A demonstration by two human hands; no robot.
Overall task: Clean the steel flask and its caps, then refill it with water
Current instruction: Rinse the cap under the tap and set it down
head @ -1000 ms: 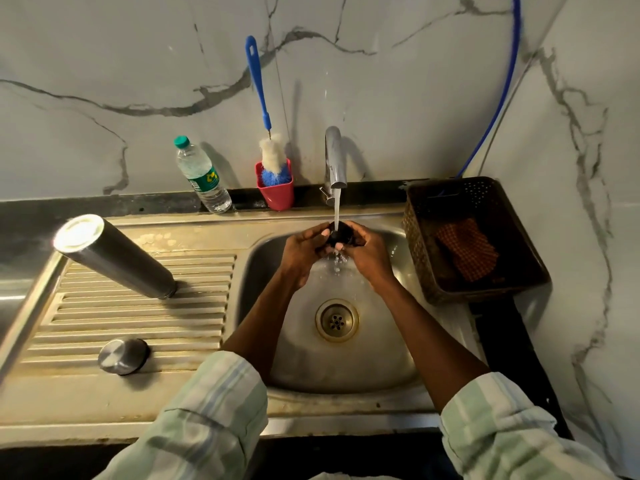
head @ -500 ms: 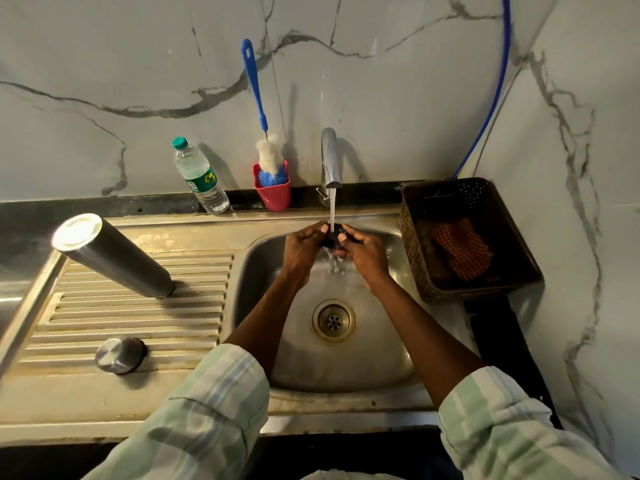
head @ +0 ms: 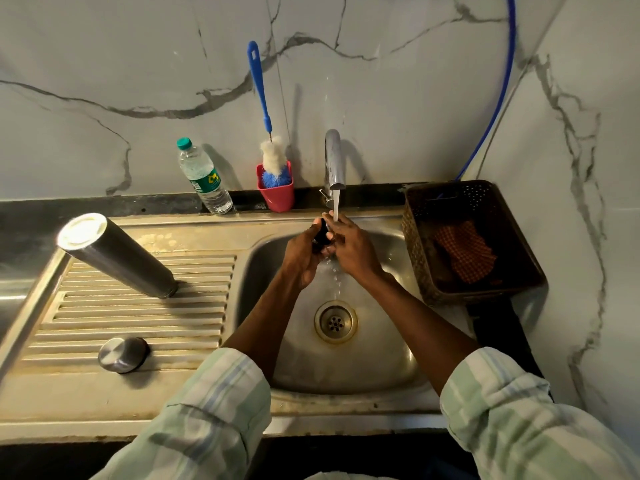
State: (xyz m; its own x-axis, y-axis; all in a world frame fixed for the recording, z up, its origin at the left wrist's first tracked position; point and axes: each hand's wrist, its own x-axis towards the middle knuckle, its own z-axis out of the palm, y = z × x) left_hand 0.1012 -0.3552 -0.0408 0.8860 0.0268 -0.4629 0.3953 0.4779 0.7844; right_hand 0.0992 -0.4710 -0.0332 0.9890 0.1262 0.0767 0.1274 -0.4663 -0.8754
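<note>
Over the sink basin, my left hand and my right hand both hold a small black cap under the water running from the tap. Most of the cap is hidden by my fingers. The steel flask stands upside down on the ribbed drainboard, at the left. A round steel cap lies on the drainboard nearer to me.
A clear water bottle with a green lid and a red cup holding a blue-handled bottle brush stand against the marble wall. A brown basket with a checked cloth sits right of the sink.
My hands have turned the black cap under the stream, and it now stands more upright between them. The flask and steel cap have not moved.
</note>
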